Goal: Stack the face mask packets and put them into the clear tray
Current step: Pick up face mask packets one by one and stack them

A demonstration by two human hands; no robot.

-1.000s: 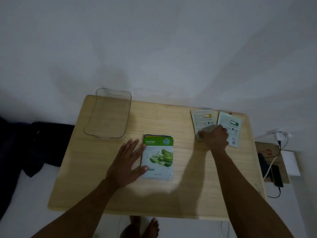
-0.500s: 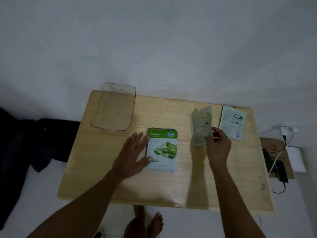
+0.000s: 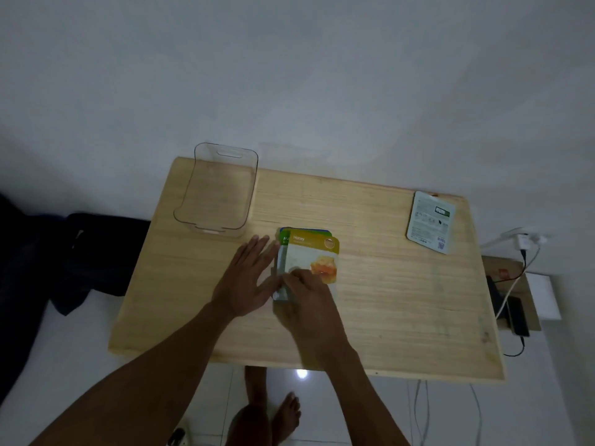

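A yellow honey face mask packet lies face up on top of the stack of packets in the middle of the wooden table; green and blue edges show beneath it. My right hand rests on the honey packet's near edge, fingers pressed on it. My left hand lies flat with fingers spread against the stack's left side. One packet lies face down at the far right of the table. The clear tray stands empty at the far left corner.
A wall runs behind the table. Dark cloth lies on the floor to the left. At the right, a low stand holds a dark device with cables and a charger plug. My bare feet show below the table's near edge.
My right hand carried the packet from the far right, turned it honey side up and laid it on the stack. The left hand stayed beside the stack.
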